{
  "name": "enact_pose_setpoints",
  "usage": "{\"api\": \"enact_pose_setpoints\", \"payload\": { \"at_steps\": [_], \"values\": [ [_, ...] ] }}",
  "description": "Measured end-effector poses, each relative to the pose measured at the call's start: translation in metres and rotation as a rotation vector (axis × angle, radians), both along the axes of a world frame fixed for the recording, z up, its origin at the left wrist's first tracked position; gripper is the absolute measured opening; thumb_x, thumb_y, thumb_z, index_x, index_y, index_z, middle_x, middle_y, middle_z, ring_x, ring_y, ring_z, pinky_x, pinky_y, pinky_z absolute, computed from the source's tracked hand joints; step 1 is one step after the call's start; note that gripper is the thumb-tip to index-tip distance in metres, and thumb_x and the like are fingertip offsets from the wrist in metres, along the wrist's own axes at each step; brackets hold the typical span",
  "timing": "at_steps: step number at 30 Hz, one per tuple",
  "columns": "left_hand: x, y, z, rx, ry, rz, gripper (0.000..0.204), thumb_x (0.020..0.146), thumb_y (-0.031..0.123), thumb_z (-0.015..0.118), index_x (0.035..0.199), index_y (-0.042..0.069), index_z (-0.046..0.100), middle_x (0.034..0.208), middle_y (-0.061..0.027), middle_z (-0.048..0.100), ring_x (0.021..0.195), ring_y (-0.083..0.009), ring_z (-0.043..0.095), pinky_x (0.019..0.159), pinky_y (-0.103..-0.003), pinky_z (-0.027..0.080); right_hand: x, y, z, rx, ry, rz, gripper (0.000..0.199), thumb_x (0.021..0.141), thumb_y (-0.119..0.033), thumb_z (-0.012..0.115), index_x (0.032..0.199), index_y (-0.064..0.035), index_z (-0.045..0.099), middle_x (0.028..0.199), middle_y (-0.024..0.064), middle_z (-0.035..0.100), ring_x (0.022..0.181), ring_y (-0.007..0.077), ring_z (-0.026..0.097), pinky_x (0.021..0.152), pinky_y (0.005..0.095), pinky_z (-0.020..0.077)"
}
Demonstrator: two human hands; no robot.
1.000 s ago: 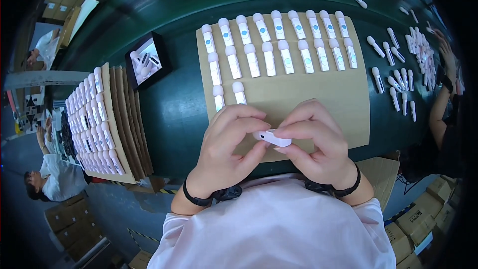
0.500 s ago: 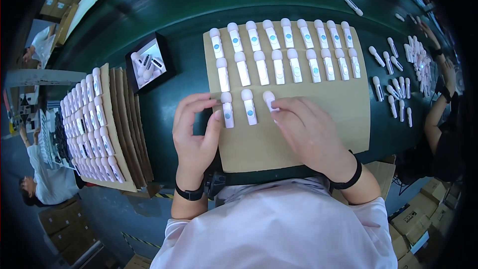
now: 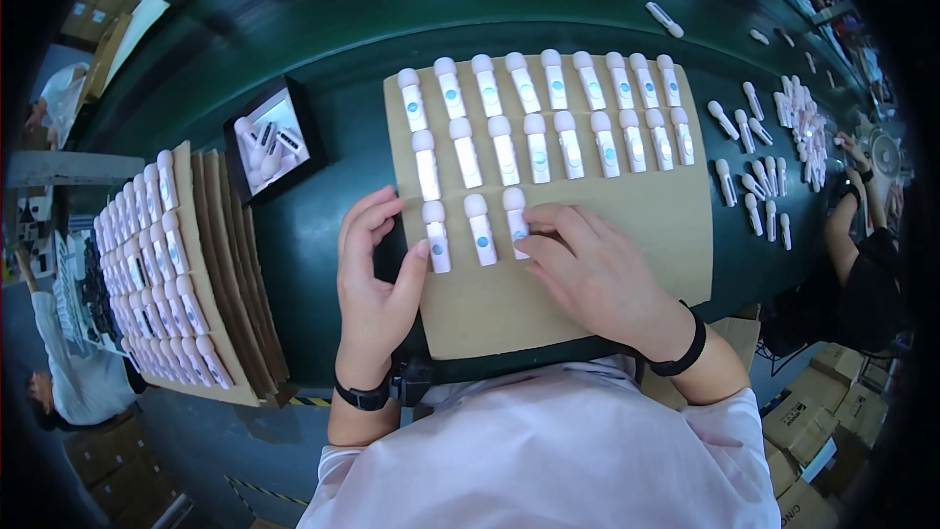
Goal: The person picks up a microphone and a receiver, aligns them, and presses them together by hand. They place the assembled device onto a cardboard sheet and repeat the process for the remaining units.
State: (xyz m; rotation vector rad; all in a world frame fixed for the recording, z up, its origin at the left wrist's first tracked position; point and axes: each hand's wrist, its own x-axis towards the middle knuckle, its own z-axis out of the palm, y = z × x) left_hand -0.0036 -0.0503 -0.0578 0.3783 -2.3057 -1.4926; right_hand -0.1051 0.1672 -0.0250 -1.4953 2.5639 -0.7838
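Observation:
My right hand (image 3: 612,269) has its thumb and fingertips closed on the lower part of a small white wand with a rounded pale head (image 3: 515,204). This wand lies third in the nearest row on a flat cardboard sheet (image 3: 573,309). To its left lie two like wands, the middle one (image 3: 479,229) and the outer one (image 3: 436,237), each with a blue dot. My left hand (image 3: 372,289) is empty, fingers curved and apart from the thumb, whose tip is beside the outer wand. Two full rows of wands (image 3: 557,79) lie farther up the sheet.
A black-rimmed box (image 3: 311,137) holding several wands stands at the left. Beside it, stacked cardboard sheets (image 3: 257,304) carry more rows. Loose wands (image 3: 725,182) and a heap (image 3: 805,132) lie on the green table at the right, near another person's arm (image 3: 840,216).
My right hand has moved slightly left, and its wand now lies straight in line with the two beside it. The whole view has shifted a little; my left hand stays by the outer wand.

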Motion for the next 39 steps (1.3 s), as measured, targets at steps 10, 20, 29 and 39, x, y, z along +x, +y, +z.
{"api": "enact_pose_setpoints", "payload": {
  "at_steps": [10,20,29,39],
  "values": [
    [0.001,0.000,0.001,-0.015,-0.009,0.030,0.039,0.083,0.003,0.065,0.120,0.001,0.053,0.134,-0.0182,0.047,0.123,-0.0271,0.048,0.102,-0.037,0.039,-0.115,0.065,0.043,-0.035,-0.019,-0.324,0.023,0.081,0.000,0.064,0.103,-0.0031,0.061,0.108,0.0105,0.059,0.096,0.0223,0.060,0.081,0.0318,0.0492],
    [-0.001,0.001,-0.005,0.005,0.028,0.066,0.034,0.085,0.001,0.061,0.118,0.000,0.054,0.132,-0.0178,0.048,0.123,-0.0268,0.049,0.103,-0.037,0.038,-0.297,0.052,0.006,0.392,0.152,-0.490,0.021,0.084,-0.016,0.068,0.099,-0.0015,0.064,0.087,0.0124,0.065,0.079,0.0211,0.062,0.073,0.0313,0.0494],
    [0.001,0.003,-0.001,-0.074,0.145,0.113,0.025,0.086,-0.002,0.056,0.110,0.000,0.056,0.128,-0.0180,0.050,0.119,-0.0276,0.052,0.103,-0.039,0.040,-0.320,0.026,0.006,0.405,-0.036,-0.474,0.023,0.084,-0.025,0.071,0.086,-0.0033,0.065,0.076,0.0107,0.067,0.075,0.0220,0.064,0.069,0.0322,0.0496],
    [0.007,0.016,0.031,-0.224,0.301,0.037,0.026,0.077,-0.002,0.065,0.103,-0.002,0.060,0.120,-0.0193,0.055,0.109,-0.0308,0.057,0.093,-0.040,0.046,-0.086,0.065,0.059,-0.280,-0.455,-0.104,0.022,0.085,-0.010,0.065,0.104,-0.0033,0.055,0.092,0.0037,0.056,0.080,0.0109,0.055,0.072,0.0226,0.0443]
  ]
}}
